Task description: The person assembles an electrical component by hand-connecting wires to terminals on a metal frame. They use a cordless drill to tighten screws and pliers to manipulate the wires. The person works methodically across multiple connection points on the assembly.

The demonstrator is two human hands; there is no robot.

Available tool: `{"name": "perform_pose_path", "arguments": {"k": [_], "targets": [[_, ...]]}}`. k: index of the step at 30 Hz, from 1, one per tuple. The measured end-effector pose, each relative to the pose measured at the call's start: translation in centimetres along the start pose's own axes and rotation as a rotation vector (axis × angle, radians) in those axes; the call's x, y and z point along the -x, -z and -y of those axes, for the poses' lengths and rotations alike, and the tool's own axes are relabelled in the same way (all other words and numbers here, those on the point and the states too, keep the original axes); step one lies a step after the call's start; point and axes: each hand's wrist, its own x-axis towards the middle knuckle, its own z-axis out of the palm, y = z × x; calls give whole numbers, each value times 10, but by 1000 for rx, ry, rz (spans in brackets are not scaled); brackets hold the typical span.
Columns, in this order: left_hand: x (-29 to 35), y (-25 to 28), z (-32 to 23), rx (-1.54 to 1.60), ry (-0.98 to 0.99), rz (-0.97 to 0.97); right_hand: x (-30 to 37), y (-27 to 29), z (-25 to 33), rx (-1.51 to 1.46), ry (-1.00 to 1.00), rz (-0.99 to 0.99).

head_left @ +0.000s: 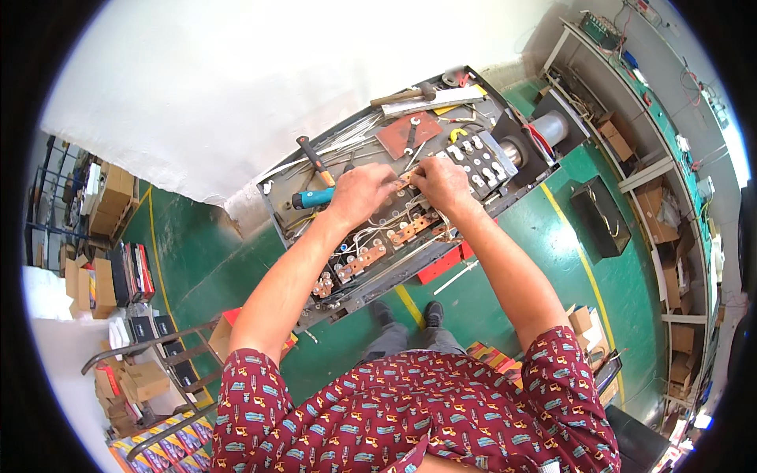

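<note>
Copper strip (405,180), one, is pinched by left hand (363,193) and right hand (444,186), fingers (390,188) closed; one wrench (412,135) beyond.

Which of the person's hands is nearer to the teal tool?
The left. The left hand is close beside the right end of the teal tool; the right hand is farther right, past the left.

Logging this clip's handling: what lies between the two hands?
In the head view, a small copper-coloured piece lies between the left hand and the right hand.
</note>
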Motion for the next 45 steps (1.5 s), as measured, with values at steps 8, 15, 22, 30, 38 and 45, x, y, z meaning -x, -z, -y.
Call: {"name": "perform_pose_path", "arguments": {"k": [8,15,22,30,38,45], "targets": [[-23,-18,4,-218,-31,171,1,5,-1,-10,-23,46],[-34,-3,-14,-155,73,307,-3,2,0,-7,-29,58],[-42,-18,-4,-252,131,259,-3,0,-3,-6,3,16],[-56,-16,7,-8,367,356,-2,6,0,33,21,17],[-60,-10,7,-79,303,416,-1,5,1,33,24,-3],[-24,11,17,-13,108,143,-7,-8,4,28,28,3]]}}
